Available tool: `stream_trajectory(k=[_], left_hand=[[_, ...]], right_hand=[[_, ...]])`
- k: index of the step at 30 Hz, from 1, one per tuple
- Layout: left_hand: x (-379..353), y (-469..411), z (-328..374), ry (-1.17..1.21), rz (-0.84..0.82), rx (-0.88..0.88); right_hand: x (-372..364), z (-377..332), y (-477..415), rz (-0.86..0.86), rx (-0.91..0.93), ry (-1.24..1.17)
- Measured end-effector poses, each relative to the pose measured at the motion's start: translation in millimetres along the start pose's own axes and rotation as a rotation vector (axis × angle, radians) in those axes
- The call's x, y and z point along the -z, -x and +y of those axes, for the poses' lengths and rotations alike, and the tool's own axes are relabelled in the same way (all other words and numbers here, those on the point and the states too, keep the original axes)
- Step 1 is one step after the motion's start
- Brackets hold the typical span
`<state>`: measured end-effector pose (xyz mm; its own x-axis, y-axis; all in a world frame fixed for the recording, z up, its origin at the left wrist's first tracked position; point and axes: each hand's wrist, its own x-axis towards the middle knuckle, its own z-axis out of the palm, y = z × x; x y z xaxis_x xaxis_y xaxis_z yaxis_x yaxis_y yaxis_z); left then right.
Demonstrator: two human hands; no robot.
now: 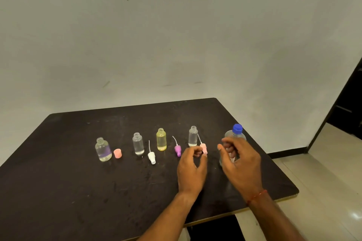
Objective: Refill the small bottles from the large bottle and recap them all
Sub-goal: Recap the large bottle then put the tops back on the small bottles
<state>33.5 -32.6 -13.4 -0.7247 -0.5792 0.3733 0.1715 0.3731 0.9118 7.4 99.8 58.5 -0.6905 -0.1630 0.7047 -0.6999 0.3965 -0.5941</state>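
My left hand pinches the pink spray cap. My right hand is wide open by the large bottle at 3 o'clock. A bump could tip the open small clear bottle at 12 o'clock and spill it.

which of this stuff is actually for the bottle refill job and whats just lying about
For the job: large bottle, round small bottle, second small bottle, yellow small bottle, rightmost small bottle, pink cap, white sprayer, purple sprayer, pale pink sprayer.
Just there: table, red wrist thread, doorway.
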Motion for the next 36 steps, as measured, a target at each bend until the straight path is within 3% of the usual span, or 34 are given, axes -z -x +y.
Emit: stream_trajectory(k=[7,18,30,36], left_hand=[[22,-33,-15,-0.006,0.090,0.089],[10,-67,-18,-0.207,-0.054,0.135],[-5,-101,-19,-0.296,-0.108,0.125],[-4,-103,-23,-0.304,-0.134,0.119]], right_hand=[[-56,8,17,-0.113,-0.083,0.107],[-103,25,-1,-0.432,-0.227,0.504],[-115,31,-27,-0.519,-0.292,0.602],[-113,23,-33,-0.447,-0.288,0.587]])
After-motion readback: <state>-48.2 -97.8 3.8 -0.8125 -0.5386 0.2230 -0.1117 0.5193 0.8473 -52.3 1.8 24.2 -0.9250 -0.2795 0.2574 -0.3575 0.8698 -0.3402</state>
